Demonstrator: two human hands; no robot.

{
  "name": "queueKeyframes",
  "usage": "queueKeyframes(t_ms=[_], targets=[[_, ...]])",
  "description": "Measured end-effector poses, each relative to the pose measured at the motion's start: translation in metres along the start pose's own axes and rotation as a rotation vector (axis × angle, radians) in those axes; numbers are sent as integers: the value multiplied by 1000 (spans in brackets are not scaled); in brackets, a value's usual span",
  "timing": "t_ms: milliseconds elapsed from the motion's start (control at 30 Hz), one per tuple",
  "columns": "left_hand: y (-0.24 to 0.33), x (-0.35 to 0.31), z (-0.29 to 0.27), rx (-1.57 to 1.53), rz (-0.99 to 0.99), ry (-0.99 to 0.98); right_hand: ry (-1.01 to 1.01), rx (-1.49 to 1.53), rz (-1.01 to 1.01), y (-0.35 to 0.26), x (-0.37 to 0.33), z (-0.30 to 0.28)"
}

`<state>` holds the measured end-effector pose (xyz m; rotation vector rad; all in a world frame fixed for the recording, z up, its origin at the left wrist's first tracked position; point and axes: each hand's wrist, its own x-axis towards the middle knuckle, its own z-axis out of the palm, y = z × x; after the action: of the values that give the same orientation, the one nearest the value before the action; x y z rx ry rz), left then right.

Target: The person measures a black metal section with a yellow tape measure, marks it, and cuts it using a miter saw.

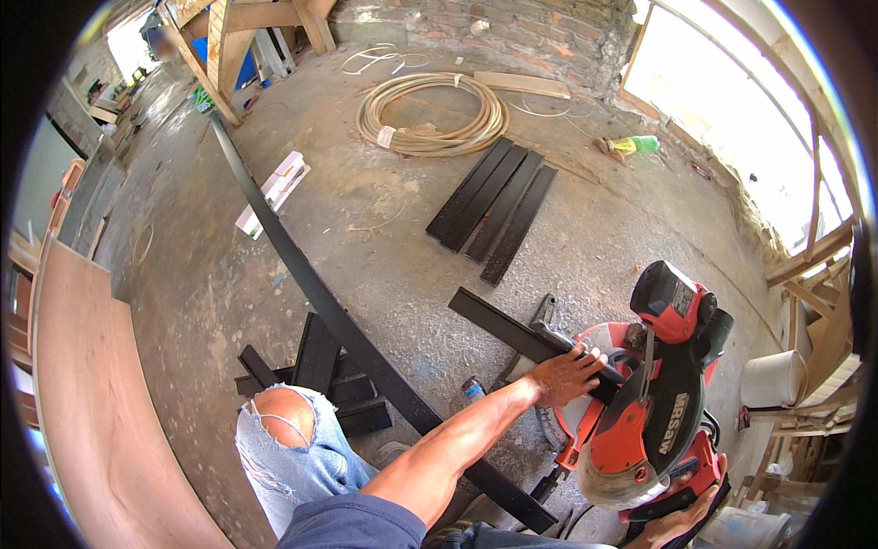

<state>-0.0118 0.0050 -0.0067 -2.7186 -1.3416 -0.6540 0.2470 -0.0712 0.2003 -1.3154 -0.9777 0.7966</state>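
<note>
In the head view, the black strip [500,322] under your left hand [562,377] lies across the base [590,421] of the red-and-black miter saw [658,393]. Its long axis slants from upper left to lower right; the free end overhangs the base's left edge, pointing toward the coiled hose [433,114], and the other end runs in beneath the saw head, where you can't see it finish. It looks flat, narrow and straight, with a dull finish and a square-cut free end.

Your left hand lies palm down over it, fingers slightly spread. Your right hand [681,523], partly hidden, wraps the saw's handle [706,464].

A long black strip [338,325] passes beneath your left forearm, also slanting down to the right. Four short black pieces [494,209] lie side by side on the concrete floor [384,238], near the hose; more dark offcuts [317,352] are jumbled beside your knee.
</note>
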Motion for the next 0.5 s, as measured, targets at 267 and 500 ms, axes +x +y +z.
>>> queueKeyframes(t_ms=[267, 500], targets=[[0, 0, -1, 22, 2, -25, 65, -19, -64, 18, -8, -4], [2, 4, -5, 6, 6, -59, 122, -43, -195, 39, -13, -14]])
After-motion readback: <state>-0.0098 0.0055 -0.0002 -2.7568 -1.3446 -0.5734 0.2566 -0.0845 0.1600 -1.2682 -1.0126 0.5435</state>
